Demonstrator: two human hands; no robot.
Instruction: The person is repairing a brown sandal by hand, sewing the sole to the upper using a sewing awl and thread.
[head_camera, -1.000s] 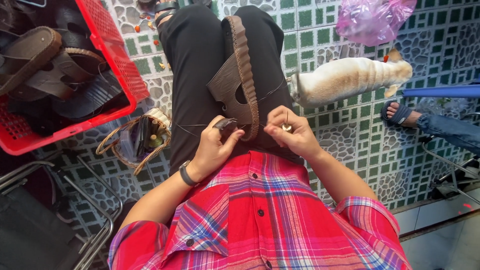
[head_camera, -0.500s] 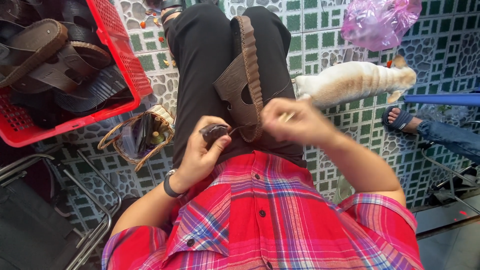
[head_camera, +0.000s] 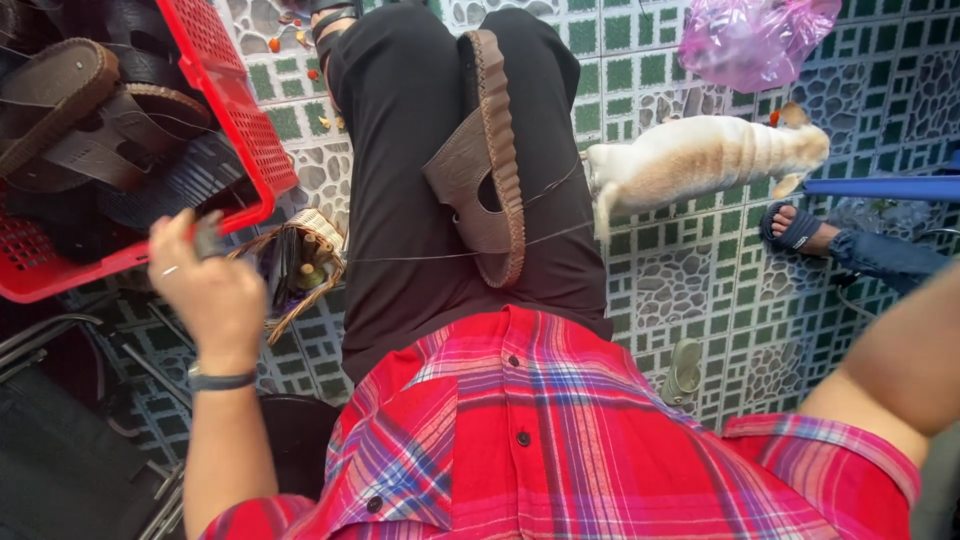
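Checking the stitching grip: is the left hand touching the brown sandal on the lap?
Apart. The head view shows the left hand raised out beside the red basket, with black trouser leg plainly between it and the brown sandal.

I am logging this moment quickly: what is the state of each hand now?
Left hand: closed on a small dark tool, pulled out over the red basket, thread taut.
Right hand: out of view; only the forearm shows.
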